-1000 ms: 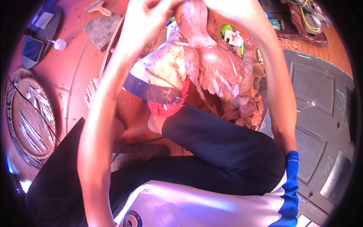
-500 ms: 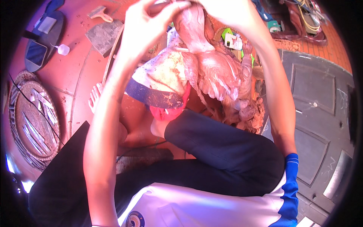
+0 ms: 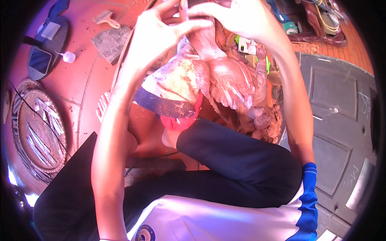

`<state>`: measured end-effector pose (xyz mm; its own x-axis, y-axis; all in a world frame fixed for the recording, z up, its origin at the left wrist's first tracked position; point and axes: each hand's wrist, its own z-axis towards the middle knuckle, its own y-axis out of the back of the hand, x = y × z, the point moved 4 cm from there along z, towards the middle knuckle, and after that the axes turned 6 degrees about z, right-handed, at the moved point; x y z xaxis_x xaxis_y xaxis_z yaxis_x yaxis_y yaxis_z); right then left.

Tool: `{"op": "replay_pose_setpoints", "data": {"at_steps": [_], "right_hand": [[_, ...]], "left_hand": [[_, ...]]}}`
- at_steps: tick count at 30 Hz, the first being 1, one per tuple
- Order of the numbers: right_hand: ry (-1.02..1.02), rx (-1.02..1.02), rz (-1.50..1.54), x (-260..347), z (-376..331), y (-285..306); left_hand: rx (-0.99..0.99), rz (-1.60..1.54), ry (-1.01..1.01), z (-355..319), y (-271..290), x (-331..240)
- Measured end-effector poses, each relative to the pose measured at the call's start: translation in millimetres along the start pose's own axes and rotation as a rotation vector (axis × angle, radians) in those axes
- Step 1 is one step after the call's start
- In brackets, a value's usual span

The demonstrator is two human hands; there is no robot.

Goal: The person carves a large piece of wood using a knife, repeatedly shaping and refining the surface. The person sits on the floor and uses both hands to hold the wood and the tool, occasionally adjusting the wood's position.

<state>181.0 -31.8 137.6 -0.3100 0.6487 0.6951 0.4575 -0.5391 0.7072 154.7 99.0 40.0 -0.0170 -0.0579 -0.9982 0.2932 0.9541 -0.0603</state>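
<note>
A reddish-brown wood carving (image 3: 231,82) with fine, hair-like grooves stands in front of my crossed legs. My left hand (image 3: 159,34) is at its top, fingers curled round a slim brown rod (image 3: 183,10), its thumb stretched right over the wood. My right hand (image 3: 245,20) bends in from the right; its visible digit points left toward the rod. That hand is closed, but its other fingers are cut off by the upper edge and bleached by glare. A stained cream cloth (image 3: 173,76) with a dark band (image 3: 165,104) lies against the carving, above red fabric (image 3: 181,121).
A round woven tray (image 3: 60,164) with several metal carving blades (image 3: 38,140) stands at left. Beyond lie a flat brush (image 3: 106,19), a grey slab (image 3: 110,44), a phone (image 3: 39,62) and a small white object (image 3: 69,57). A grey panelled door (image 3: 333,116) lies at right.
My left hand has shifted slightly right and down, and the brown rod now shows beside its fingers. My right hand's digit reaches farther left. The view has tilted slightly; the carving stays in place.
</note>
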Motion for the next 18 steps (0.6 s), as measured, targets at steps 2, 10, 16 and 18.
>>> {"op": "replay_pose_setpoints", "data": {"at_steps": [2, 10, 16, 18], "right_hand": [[0.041, -0.034, -0.020, 2.5, 3.1, 1.6], [0.214, -0.081, 0.026, -3.0, -1.0, -5.3], [0.052, -0.073, 0.073, 1.3, 9.5, -1.5], [0.156, 0.029, -0.061, 17.3, 4.9, -0.3]], "left_hand": [[-0.010, -0.127, -0.109, 0.9, 1.2, 3.6], [-0.077, -0.245, -0.250, -0.4, 0.0, 2.1], [-0.073, -0.115, -0.037, 7.6, 9.0, -0.2], [-0.088, -0.173, -0.110, 4.4, 10.0, 5.0]]}}
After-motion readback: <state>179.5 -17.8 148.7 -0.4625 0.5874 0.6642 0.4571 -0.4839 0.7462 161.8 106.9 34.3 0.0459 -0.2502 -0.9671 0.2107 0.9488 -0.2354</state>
